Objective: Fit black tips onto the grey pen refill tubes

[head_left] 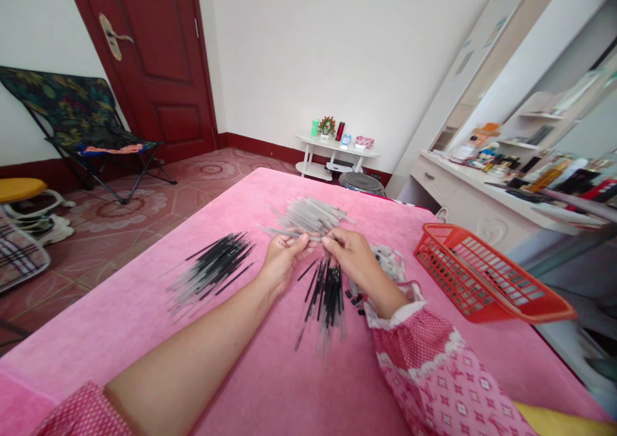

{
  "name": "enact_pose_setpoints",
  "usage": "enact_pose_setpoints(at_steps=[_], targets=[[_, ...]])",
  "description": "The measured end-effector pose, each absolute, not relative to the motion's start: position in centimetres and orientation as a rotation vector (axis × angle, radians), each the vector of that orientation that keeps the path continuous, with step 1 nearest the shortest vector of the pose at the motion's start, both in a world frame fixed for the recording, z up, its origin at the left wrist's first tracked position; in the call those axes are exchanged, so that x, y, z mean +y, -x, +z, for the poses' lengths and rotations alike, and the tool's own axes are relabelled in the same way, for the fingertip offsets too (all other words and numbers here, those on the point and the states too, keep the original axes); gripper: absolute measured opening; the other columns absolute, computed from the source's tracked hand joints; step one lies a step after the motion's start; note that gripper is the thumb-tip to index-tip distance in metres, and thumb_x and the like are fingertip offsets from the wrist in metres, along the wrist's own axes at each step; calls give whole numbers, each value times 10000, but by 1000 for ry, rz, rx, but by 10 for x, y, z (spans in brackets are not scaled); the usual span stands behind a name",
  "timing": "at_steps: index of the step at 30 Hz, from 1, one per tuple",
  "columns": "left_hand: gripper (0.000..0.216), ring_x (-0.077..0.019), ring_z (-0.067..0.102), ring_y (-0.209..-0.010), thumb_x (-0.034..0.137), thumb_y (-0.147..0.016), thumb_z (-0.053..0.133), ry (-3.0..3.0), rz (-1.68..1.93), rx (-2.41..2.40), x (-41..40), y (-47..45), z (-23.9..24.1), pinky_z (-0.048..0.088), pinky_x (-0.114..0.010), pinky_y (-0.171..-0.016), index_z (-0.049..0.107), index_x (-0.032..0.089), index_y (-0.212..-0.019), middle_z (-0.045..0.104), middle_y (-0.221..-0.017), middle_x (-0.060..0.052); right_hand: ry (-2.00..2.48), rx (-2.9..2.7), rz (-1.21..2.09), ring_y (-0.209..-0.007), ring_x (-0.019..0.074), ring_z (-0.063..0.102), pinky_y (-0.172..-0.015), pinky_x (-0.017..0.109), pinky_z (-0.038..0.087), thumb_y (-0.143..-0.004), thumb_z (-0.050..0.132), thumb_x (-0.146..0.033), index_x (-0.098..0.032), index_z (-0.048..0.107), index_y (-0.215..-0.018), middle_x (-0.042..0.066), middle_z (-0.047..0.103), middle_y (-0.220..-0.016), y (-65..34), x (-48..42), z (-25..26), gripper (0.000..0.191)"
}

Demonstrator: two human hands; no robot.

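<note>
My left hand (285,256) and my right hand (351,253) meet over the middle of the pink-covered table (250,365). Between them lies a slim grey pen-like stick (314,238), pinched by both sets of fingertips. Just beyond is a pile of pale translucent sticks (308,215). Thin black-and-clear sticks, resembling pen refills, lie in a bundle (329,294) below my hands and in a larger heap (214,269) to the left. Partly hidden behind my right wrist are small clear and black pieces (389,262).
An orange-red plastic basket (486,272) stands at the table's right side. Past it is a white dresser (463,175) crowded with bottles. A folding chair (91,127) and a dark red door (149,56) are at the left; a small white stand (337,145) is against the wall.
</note>
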State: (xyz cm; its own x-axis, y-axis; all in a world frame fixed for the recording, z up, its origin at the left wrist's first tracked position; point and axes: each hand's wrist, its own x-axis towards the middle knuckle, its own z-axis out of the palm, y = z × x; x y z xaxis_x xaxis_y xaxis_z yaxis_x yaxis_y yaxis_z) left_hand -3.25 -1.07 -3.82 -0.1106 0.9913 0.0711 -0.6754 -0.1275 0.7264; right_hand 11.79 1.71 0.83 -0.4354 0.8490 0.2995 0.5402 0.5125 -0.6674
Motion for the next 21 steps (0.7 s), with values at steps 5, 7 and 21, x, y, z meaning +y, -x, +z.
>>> enact_pose_setpoints(at_steps=[5,7,21], targets=[[268,-106,654,-682,212,-643,756,-664,1608,638,-11,32,-39,520,-207,-676,604,110,-839,704,-798,-54,1129,-2118,716,-471,123,533,-476,219,364,-843,463,-418,-179,566,-654,-9,584,-527,-119,17,9,321],[268,-105,655,-684,210,-644,755,-666,1609,632,-11,32,-38,519,-206,-679,604,110,-842,704,-802,-55,1090,-2093,742,-474,119,543,-474,217,375,-818,509,-387,-179,561,-665,-11,597,-556,-118,17,10,263],[293,-94,639,-675,233,-641,758,-738,1575,612,-13,33,-37,513,-189,-627,584,123,-849,697,-868,-62,1115,-1982,1144,-357,125,532,-372,216,360,-842,421,-459,-171,528,-624,8,597,-488,-115,15,10,376]])
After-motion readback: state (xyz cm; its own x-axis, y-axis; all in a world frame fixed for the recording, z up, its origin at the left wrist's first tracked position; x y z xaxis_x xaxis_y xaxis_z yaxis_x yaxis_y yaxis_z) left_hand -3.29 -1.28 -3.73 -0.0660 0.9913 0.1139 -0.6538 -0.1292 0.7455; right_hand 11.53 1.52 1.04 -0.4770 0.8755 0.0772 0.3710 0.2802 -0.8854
